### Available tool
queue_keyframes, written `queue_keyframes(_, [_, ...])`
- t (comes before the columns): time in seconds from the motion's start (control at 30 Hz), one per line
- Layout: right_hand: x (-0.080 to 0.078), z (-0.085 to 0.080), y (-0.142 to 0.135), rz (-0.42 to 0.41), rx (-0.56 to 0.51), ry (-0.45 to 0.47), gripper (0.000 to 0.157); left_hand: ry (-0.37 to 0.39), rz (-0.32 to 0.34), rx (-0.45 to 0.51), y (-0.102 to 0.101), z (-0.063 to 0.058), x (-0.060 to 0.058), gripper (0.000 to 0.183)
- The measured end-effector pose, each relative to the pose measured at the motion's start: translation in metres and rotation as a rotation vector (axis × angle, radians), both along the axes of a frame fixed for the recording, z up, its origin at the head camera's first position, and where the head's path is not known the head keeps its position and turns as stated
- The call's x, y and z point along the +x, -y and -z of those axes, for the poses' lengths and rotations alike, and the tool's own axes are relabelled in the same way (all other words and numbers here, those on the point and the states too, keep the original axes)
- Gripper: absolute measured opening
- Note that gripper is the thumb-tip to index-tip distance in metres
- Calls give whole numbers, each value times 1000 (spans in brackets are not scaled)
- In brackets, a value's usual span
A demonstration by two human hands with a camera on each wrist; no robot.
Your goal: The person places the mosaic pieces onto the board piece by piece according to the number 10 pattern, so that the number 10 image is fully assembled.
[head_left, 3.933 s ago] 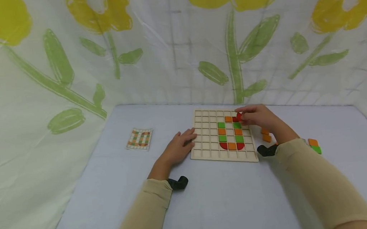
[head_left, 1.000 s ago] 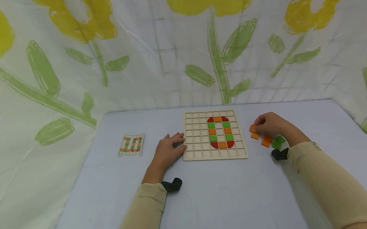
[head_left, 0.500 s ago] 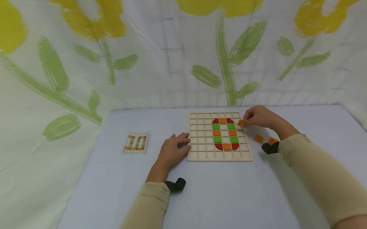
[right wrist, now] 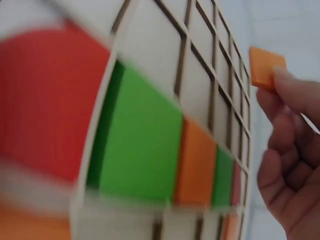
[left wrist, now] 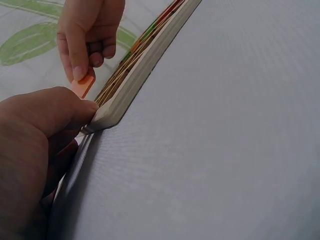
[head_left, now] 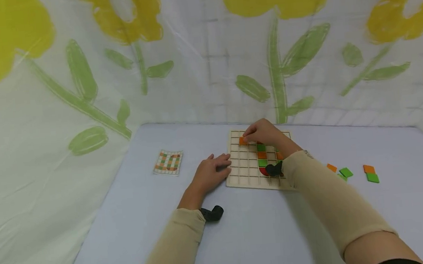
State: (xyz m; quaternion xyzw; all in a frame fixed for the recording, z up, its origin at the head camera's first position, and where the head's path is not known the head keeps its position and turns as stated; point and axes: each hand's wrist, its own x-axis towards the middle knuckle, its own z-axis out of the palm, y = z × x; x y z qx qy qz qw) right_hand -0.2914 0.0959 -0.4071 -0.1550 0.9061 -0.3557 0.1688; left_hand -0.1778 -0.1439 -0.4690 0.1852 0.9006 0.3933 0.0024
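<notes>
My right hand (head_left: 265, 134) is over the upper left part of the wooden grid board (head_left: 237, 175). Between thumb and fingertips it pinches an orange square tile (right wrist: 265, 65), close above the board in the head view. The left hand (head_left: 209, 175) rests on the table with its fingertips at the board's left edge; in the left wrist view its thumb (left wrist: 82, 112) touches the board's corner. Green tiles (head_left: 262, 163), orange tiles and a red rounded tile (head_left: 264, 171) sit in the grid cells. My right hand and wrist hide part of this pattern in the head view.
Loose tiles lie right of the board: an orange tile (head_left: 331, 167), a green tile (head_left: 346, 172) and others, including a green tile (head_left: 372, 177) farther right. A small pattern card (head_left: 168, 162) lies to the left. A flowered cloth (head_left: 193, 88) hangs behind the table.
The red tile my right hand held earlier now sits in the board. That hand then picked an orange tile from the loose ones and carried it left over the board. The left hand stayed at the edge.
</notes>
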Motion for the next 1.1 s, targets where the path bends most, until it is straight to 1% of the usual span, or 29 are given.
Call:
queue_keyframes(0.1, [-3, 6, 11, 45, -21, -7, 22, -4, -5, 3, -1, -1, 1, 29])
queue_keyframes(0.2, [-3, 10, 17, 89, -38, -15, 21, -4, -4, 9, -3, -2, 0, 29])
queue_keyframes(0.37, [-1, 13, 28, 117, -4, -18, 20, -8, -2, 3, -5, -3, -1, 28])
queue_keyframes(0.53, [1, 9, 39, 82, 82, -59, 18, -32, -12, -1, -4, -3, -1, 27])
queue_keyframes(0.67, [4, 4, 47, 41, 165, -89, 17, -21, -16, 12, -3, -3, 0, 27])
queue_keyframes(0.73, [5, 3, 48, 29, 189, -95, 17, -13, -18, 19, -3, -3, 0, 27])
queue_keyframes(0.8, [6, 2, 47, 5, 189, -92, 17, -5, -18, 28, -3, -3, 0, 26])
queue_keyframes(0.93, [4, 4, 31, -21, 97, -66, 22, 1, -12, 27, -3, -2, 0, 27])
queue_keyframes(1.03, [2, 3, 11, 12, 28, -57, 27, -16, -12, 15, -3, -1, -2, 27])
queue_keyframes(1.1, [2, -2, -4, 40, 18, -68, 31, -23, -12, 17, -2, -1, -3, 27])
